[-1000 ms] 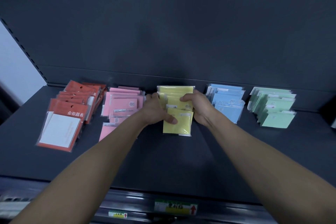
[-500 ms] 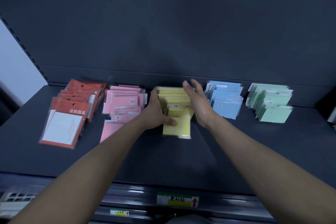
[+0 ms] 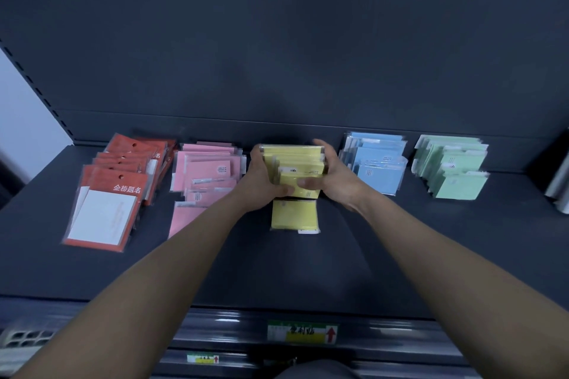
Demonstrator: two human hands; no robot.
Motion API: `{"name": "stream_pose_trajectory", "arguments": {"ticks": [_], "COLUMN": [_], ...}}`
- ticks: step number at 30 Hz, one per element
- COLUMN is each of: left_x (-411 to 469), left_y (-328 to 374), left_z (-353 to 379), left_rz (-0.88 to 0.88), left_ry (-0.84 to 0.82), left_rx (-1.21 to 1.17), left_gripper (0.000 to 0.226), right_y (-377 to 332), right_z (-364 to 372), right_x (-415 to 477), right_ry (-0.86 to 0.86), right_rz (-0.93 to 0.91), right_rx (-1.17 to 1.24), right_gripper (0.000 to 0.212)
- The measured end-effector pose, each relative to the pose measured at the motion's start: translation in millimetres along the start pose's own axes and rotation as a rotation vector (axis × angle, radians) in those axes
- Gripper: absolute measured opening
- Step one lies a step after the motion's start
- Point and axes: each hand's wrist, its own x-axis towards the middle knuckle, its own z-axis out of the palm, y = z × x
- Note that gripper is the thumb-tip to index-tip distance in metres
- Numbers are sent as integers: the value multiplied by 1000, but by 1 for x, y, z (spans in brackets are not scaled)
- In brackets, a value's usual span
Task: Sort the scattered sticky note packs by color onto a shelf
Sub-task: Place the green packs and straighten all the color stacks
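Observation:
Five groups of sticky note packs lie in a row on the dark shelf [image 3: 338, 258]: red packs [image 3: 123, 175] at the left, then pink packs [image 3: 206, 175], yellow packs [image 3: 295, 160], blue packs [image 3: 377, 163] and green packs [image 3: 452, 166]. My left hand [image 3: 261, 178] and my right hand [image 3: 335, 175] clasp the stack of yellow packs from both sides, thumbs on its front. One yellow pack [image 3: 294, 215] lies flat on the shelf just in front of the held stack.
The shelf's back panel [image 3: 277, 55] rises right behind the packs. A price label [image 3: 303, 332] sits on the shelf's front rail. A silvery object [image 3: 558, 181] stands at the right edge. A white wall [image 3: 21, 120] shows at the far left.
Both hands have closed in on the yellow stack and gathered it toward the back. The front yellow pack now lies apart from the stack.

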Motion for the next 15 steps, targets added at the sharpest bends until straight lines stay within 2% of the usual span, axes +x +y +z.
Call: {"name": "stream_pose_trajectory", "arguments": {"ticks": [5, 7, 9, 11, 13, 15], "left_x": [-16, -22, -33, -41, -42, -42], "left_y": [20, 24, 28, 27, 23, 22], "left_z": [-7, -12, -11, -6, -2, -2], "left_rz": [-103, -154, -144, -97, -75, -72], "left_ry": [155, 33, -160, -250, -258, -255], "left_rx": [107, 165, 291, 398, 454, 475], "left_gripper": [93, 76, 44, 45, 59, 62], "right_y": [-1, -3, -4, -3, -3, -2], "right_z": [3, 3, 3, 2, 1, 1], "right_x": [5, 7, 7, 8, 8, 8], "right_ry": [49, 53, 54, 57, 57, 51], "right_rz": [-62, -59, -56, -49, -46, -45], "right_rx": [5, 19, 34, 42, 49, 68], "right_gripper": [74, 70, 68, 68, 68, 68]}}
